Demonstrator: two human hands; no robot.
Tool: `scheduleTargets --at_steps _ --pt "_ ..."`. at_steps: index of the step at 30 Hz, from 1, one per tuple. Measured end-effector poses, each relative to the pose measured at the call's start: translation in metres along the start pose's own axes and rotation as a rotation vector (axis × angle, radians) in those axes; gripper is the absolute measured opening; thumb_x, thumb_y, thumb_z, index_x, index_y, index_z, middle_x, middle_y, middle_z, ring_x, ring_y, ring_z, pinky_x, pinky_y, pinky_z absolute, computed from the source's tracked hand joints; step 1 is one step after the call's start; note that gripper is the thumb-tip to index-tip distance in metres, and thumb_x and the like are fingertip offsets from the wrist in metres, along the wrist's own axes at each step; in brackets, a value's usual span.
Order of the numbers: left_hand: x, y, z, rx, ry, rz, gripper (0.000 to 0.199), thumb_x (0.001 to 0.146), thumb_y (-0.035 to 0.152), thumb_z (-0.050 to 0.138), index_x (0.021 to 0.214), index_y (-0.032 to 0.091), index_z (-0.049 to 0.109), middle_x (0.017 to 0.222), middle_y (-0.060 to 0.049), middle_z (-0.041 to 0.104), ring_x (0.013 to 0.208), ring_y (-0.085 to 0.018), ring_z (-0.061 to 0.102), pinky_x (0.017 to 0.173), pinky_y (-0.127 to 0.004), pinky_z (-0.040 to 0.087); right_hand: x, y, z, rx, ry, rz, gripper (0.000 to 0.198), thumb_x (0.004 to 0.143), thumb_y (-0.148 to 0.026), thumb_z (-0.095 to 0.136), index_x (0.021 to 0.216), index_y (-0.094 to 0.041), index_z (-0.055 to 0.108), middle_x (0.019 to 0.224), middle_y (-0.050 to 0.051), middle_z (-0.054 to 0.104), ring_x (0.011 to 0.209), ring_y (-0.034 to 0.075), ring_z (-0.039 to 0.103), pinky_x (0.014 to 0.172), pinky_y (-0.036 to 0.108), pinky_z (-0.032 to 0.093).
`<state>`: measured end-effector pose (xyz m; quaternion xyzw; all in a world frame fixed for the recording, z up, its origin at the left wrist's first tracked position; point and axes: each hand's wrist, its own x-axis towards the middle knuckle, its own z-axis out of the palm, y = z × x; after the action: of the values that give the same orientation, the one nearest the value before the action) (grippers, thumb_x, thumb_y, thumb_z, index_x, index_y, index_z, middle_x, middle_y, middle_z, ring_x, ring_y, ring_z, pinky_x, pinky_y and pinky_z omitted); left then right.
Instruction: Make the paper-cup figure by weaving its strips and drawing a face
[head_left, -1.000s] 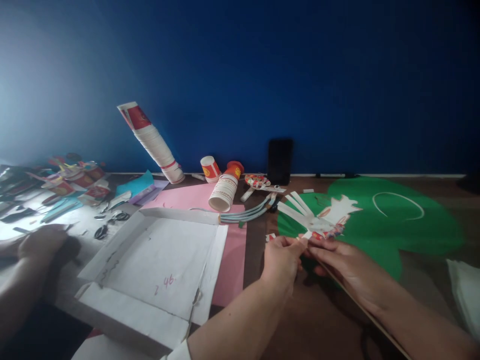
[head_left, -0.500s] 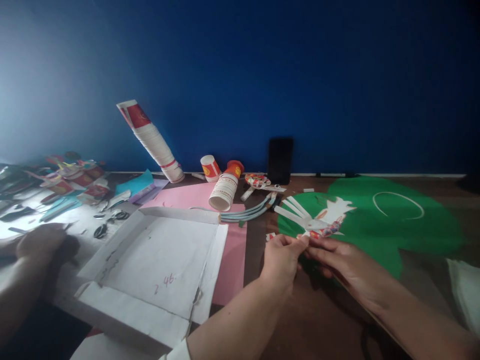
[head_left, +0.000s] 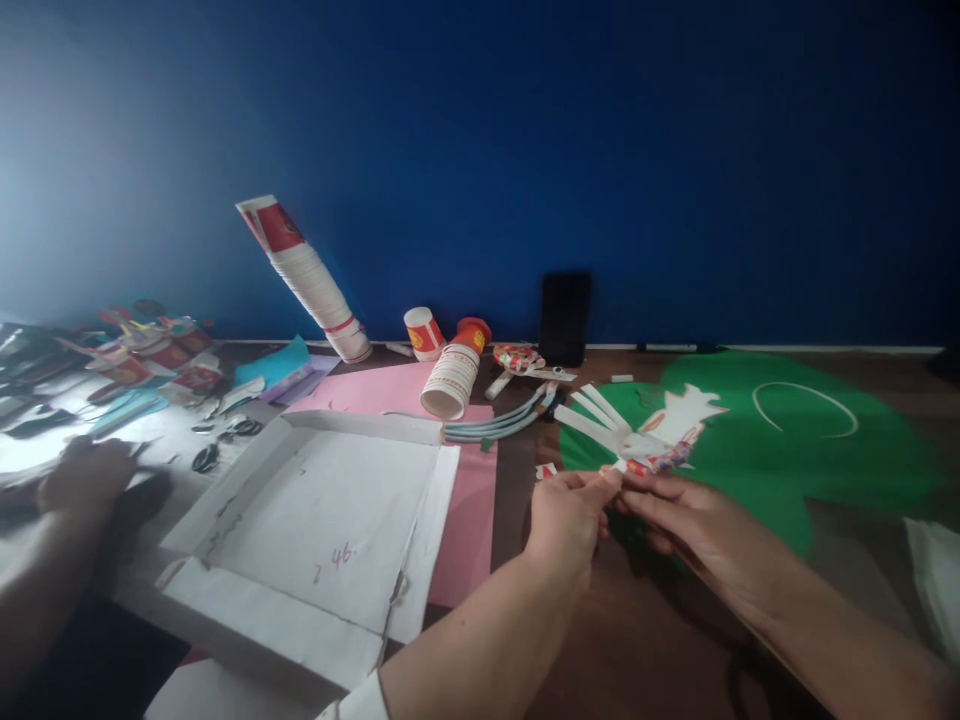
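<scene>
Both my hands work on a cut-up paper cup (head_left: 670, 457), its white strips fanned out to the left and a jagged white paper shape standing up at its right. With thumb and finger, my left hand (head_left: 564, 522) pinches the near-side end of one strip. My right hand (head_left: 709, 525) is closed around the lower side of the cup, its fingertips almost meeting the left ones. Part of the cup is hidden behind my fingers. A small red-and-white scrap (head_left: 546, 470) lies just beyond my left hand.
Green paper (head_left: 795, 460) spreads under and behind the cup. Left of my arms are a white box lid (head_left: 322, 520) and pink paper (head_left: 469, 540). Stacked cups (head_left: 450, 380), a leaning cup stack (head_left: 319, 290) and a phone (head_left: 565, 318) stand farther back. Another person's hand (head_left: 90, 475) is at far left.
The whole view has shifted slightly. My hands keep the same hold on the cut cup, with only a slight finger movement. At left, the other person's hand has moved a little.
</scene>
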<state>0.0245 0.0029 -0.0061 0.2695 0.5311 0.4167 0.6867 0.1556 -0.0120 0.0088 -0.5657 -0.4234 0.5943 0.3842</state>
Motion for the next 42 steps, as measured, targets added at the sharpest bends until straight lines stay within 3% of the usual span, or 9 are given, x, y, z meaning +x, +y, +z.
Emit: scheduleTargets --at_steps 8,17,23,32,42 --pt "0.002 -0.002 0.001 -0.017 0.021 0.048 0.048 0.057 0.053 0.082 0.063 0.017 0.052 0.047 0.004 0.048 0.038 -0.005 0.034 0.038 -0.019 0.023 -0.001 0.007 0.003 0.073 -0.036 -0.037 0.031 0.072 -0.041 0.076 0.096 -0.022 0.078 0.084 0.004 0.073 0.067 0.014 0.055 0.053 0.022 0.042" --pt "0.000 0.001 0.003 -0.017 0.008 0.071 0.046 0.060 0.051 0.080 0.057 0.016 0.050 0.045 0.001 0.053 0.035 -0.004 0.033 0.038 -0.020 0.022 -0.001 0.012 0.000 0.353 -0.055 0.141 0.030 0.068 -0.030 0.081 0.097 -0.025 0.078 0.081 0.003 0.073 0.069 0.012 0.060 0.054 0.017 0.043" --pt "0.002 -0.004 0.003 -0.031 0.039 0.073 0.044 0.063 0.048 0.080 0.059 0.018 0.048 0.046 0.002 0.053 0.035 -0.004 0.035 0.038 -0.019 0.024 -0.001 0.009 0.003 0.316 -0.015 0.142 0.028 0.064 -0.030 0.084 0.090 -0.023 0.079 0.083 0.004 0.075 0.071 0.014 0.061 0.057 0.019 0.045" --pt "-0.003 0.002 0.003 0.006 0.012 0.067 0.046 0.064 0.052 0.079 0.064 0.018 0.048 0.050 0.001 0.056 0.038 -0.005 0.039 0.038 -0.017 0.027 0.000 0.005 0.004 0.279 -0.003 0.040 0.022 0.061 -0.034 0.084 0.073 -0.017 0.077 0.070 0.003 0.064 0.058 0.009 0.046 0.043 0.017 0.034" --pt "-0.007 0.005 0.006 0.026 -0.059 0.022 0.022 0.078 0.028 0.068 0.088 0.013 0.056 0.067 0.000 0.060 0.048 -0.007 0.050 0.044 -0.017 0.043 0.004 0.012 -0.007 0.320 0.009 0.080 0.020 0.061 -0.034 0.084 0.068 -0.019 0.073 0.064 -0.001 0.061 0.056 0.008 0.045 0.047 0.017 0.036"
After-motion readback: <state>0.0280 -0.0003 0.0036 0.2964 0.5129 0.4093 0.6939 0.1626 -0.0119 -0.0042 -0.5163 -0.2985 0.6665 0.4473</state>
